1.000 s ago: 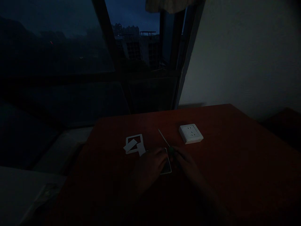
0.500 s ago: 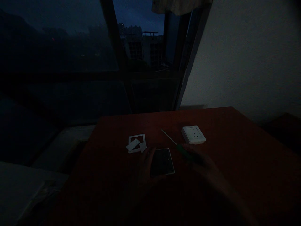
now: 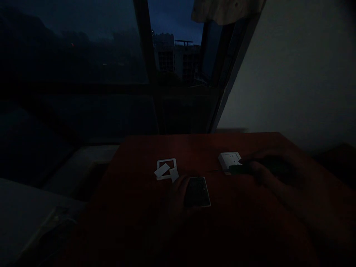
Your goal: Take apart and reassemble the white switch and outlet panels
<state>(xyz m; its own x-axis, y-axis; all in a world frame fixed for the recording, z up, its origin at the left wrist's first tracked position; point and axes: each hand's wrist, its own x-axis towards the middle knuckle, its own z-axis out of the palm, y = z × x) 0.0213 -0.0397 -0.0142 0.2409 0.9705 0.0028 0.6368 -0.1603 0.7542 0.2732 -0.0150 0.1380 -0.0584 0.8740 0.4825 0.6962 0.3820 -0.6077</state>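
Note:
My left hand [image 3: 178, 198] is closed around the left side of a square switch [image 3: 197, 191] with a dark face and a thin white rim, low over the table. In my right hand [image 3: 274, 178] is a screwdriver [image 3: 241, 169] with a green handle; its thin shaft points left, above and to the right of the switch, apart from it. Behind the shaft stands a white wall socket [image 3: 229, 158], partly hidden by my right hand. Left of my left hand lies a white square frame [image 3: 167, 161] with two small white plates [image 3: 162, 170] on it.
The reddish-brown table [image 3: 194, 144] runs back to a dark window [image 3: 119, 115]. A pale wall [image 3: 292, 74] rises at the right, and a whitish ledge [image 3: 33, 207] lies left of the table. The room is very dim.
My right hand has come up, nearer the camera and to the right, swinging the screwdriver from slanting away to pointing left. My left hand keeps hold of the switch. The whole view has shifted slightly.

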